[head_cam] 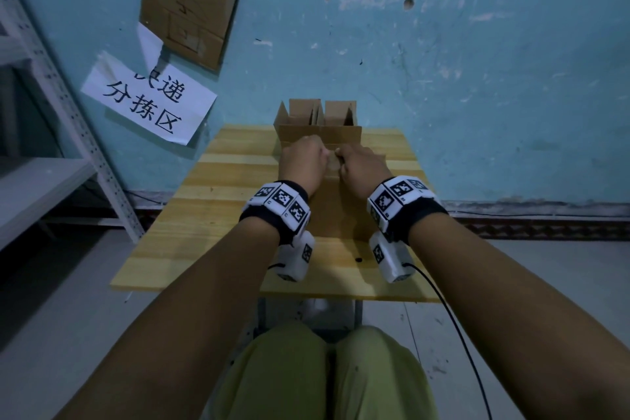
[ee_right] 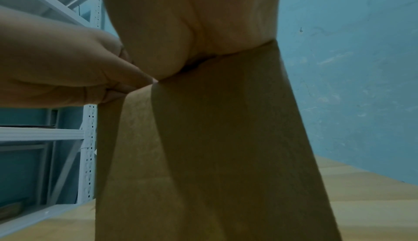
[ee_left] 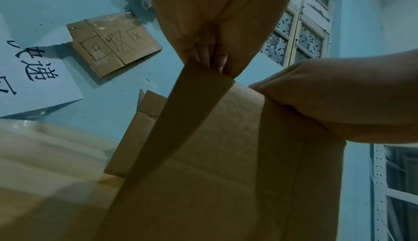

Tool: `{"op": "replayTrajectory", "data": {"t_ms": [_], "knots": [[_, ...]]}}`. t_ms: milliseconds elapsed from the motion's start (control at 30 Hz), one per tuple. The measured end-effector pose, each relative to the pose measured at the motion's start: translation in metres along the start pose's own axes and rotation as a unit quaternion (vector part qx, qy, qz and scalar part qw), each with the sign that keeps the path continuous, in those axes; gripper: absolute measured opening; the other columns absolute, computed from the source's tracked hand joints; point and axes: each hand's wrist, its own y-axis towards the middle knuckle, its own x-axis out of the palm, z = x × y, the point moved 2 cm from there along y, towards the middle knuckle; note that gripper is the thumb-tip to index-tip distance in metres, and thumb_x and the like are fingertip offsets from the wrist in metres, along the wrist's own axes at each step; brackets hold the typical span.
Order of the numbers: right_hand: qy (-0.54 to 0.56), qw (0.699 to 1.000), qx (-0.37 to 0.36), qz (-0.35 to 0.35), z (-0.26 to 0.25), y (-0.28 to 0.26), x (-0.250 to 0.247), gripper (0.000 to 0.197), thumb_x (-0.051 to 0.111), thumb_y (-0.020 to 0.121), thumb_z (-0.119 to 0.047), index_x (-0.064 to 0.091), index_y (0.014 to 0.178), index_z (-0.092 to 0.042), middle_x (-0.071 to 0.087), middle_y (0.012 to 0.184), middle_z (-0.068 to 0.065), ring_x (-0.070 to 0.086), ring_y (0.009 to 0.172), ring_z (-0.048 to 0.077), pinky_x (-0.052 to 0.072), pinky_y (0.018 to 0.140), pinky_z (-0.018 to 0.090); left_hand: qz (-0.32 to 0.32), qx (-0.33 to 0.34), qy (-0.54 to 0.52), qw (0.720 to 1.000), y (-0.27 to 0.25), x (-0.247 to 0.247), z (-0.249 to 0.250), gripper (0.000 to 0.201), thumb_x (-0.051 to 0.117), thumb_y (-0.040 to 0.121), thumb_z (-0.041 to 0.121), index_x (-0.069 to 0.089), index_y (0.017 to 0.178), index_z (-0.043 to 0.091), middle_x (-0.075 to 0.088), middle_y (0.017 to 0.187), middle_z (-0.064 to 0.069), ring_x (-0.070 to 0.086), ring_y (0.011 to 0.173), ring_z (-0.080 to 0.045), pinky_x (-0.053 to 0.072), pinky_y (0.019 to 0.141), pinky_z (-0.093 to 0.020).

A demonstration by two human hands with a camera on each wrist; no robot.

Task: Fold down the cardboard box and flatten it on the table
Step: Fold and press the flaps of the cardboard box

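A brown cardboard box lies on the wooden table, its far end open with flaps standing up against the wall. My left hand and right hand meet over the middle of the box. The left wrist view shows the left hand pinching the upper edge of a cardboard flap, with the right hand curled over the neighbouring flap. In the right wrist view the right hand grips the top edge of its flap and the left hand pinches the one beside it.
The table stands against a blue wall with a paper sign and a taped cardboard sign. White metal shelving stands on the left. A black cable hangs from the right wrist. My knees sit under the table's near edge.
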Motion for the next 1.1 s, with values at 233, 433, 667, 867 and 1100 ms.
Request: {"op": "replayTrajectory", "data": {"t_ms": [233,433,667,867,1100], "knots": [[-0.010,1.000,-0.009,0.001,0.002,0.002,0.002,0.033,0.036,0.096,-0.013,0.047,0.126,-0.006,0.050,0.126,0.017,0.047,0.115,0.031,0.038,0.091,0.036,-0.014,0.049,-0.047,0.998,-0.001,0.011,-0.001,0.025,0.042,0.095,0.014,0.058,0.111,0.006,0.062,0.109,-0.015,0.058,0.105,-0.031,0.042,0.084,-0.034],[0.000,1.000,-0.023,0.008,0.002,-0.001,-0.001,0.039,0.034,0.097,-0.013,0.043,0.134,-0.009,0.049,0.131,0.017,0.046,0.118,0.029,0.037,0.094,0.034,-0.084,0.062,-0.190,0.976,0.016,0.007,-0.016,0.038,0.047,0.092,0.006,0.030,0.062,0.022,0.063,0.100,-0.018,0.056,0.101,-0.020,0.046,0.086,-0.037],[0.002,1.000,0.005,0.002,0.005,0.008,0.002,0.024,0.036,0.095,-0.013,0.045,0.115,-0.001,0.055,0.113,0.021,0.053,0.101,0.032,0.034,0.076,0.033,-0.073,0.040,-0.278,0.957,0.020,0.013,-0.019,0.038,0.045,0.092,0.000,0.032,0.062,0.019,0.067,0.115,-0.016,0.052,0.121,-0.019,0.035,0.095,-0.021],[0.009,1.000,0.001,0.014,0.006,0.009,0.004,0.018,0.036,0.096,-0.013,0.046,0.107,-0.003,0.049,0.094,0.012,0.050,0.088,0.028,0.037,0.074,0.034,-0.063,0.050,-0.282,0.956,0.023,0.014,-0.022,0.032,0.054,0.090,0.004,0.043,0.066,0.023,0.066,0.088,-0.005,0.060,0.093,-0.017,0.045,0.087,-0.030],[0.013,1.000,0.004,0.016,0.007,0.008,0.005,0.015,0.036,0.095,-0.012,0.045,0.105,-0.005,0.040,0.091,0.008,0.041,0.082,0.022,0.032,0.072,0.033,-0.031,0.039,-0.217,0.975,0.024,0.015,-0.017,0.027,0.061,0.083,-0.001,0.055,0.067,0.020,0.052,0.067,0.011,0.055,0.079,-0.015,0.045,0.079,-0.027]]}}
